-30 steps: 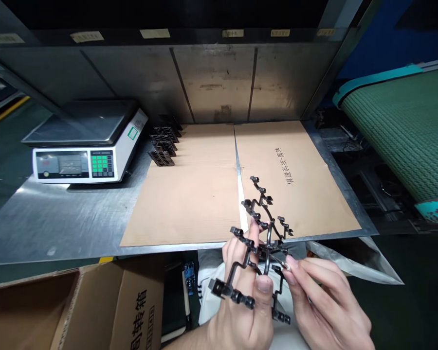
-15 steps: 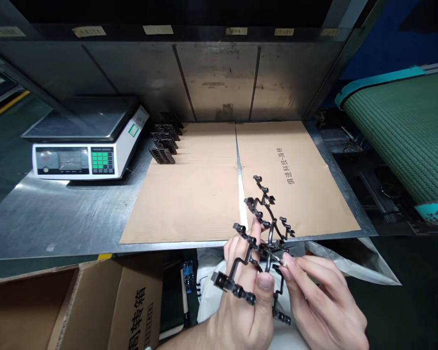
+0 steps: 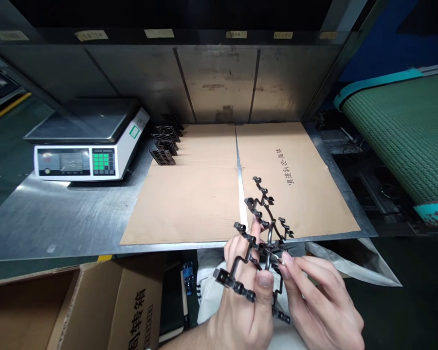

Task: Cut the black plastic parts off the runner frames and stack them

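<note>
Head view: the left hand [image 3: 241,313] gripped a black plastic runner [image 3: 268,228] (the right hand [image 3: 321,304] pinched a thin metal piece [image 3: 277,257]).

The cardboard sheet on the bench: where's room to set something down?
The cardboard sheet is bare in its left half, beside the stacked parts. The steel bench is open between the digital scale and the sheet. It's crowded front right, where the left hand and right hand hold a black moulded frame.
</note>
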`<state>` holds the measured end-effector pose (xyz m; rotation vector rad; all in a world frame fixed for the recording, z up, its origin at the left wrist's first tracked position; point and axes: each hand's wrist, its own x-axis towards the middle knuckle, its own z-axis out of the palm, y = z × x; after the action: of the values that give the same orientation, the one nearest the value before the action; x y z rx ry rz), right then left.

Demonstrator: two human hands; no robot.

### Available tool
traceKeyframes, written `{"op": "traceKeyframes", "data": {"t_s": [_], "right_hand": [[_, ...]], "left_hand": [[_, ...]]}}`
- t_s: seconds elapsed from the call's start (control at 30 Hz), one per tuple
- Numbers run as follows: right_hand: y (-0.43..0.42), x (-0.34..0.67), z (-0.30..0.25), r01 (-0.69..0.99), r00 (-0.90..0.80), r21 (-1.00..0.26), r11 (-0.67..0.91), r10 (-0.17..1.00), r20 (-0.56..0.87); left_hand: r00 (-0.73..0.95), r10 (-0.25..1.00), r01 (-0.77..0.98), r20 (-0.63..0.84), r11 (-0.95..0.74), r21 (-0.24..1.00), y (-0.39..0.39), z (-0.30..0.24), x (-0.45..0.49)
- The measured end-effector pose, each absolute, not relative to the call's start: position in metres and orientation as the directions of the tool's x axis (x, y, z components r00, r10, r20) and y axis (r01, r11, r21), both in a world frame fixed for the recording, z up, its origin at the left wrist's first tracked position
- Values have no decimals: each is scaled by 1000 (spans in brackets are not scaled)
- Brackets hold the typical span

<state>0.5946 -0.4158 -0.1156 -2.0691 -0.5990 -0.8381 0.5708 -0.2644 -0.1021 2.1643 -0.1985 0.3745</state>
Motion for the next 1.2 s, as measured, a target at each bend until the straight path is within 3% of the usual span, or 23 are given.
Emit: {"op": "traceKeyframes", "data": {"t_s": [0.43,0.67,0.9,1.2], "right_hand": [[-416,594,-118,647,696,-533,-546,137,704],[-414,595,-117,665,699,-558,-496,151,699],[-415,593,-121,651,694,-553,-521,113,711],[-415,596,-118,668,698,-564,-486,145,702]], "left_hand": [[963,33,-215,268,-512,832,-261,-102,569],[953,36,-251,301,-463,850,-260,-108,568],[970,73,-179,232,-431,885,-260,-108,568],[977,108,-128,183,-392,911,-263,-111,566]]}}
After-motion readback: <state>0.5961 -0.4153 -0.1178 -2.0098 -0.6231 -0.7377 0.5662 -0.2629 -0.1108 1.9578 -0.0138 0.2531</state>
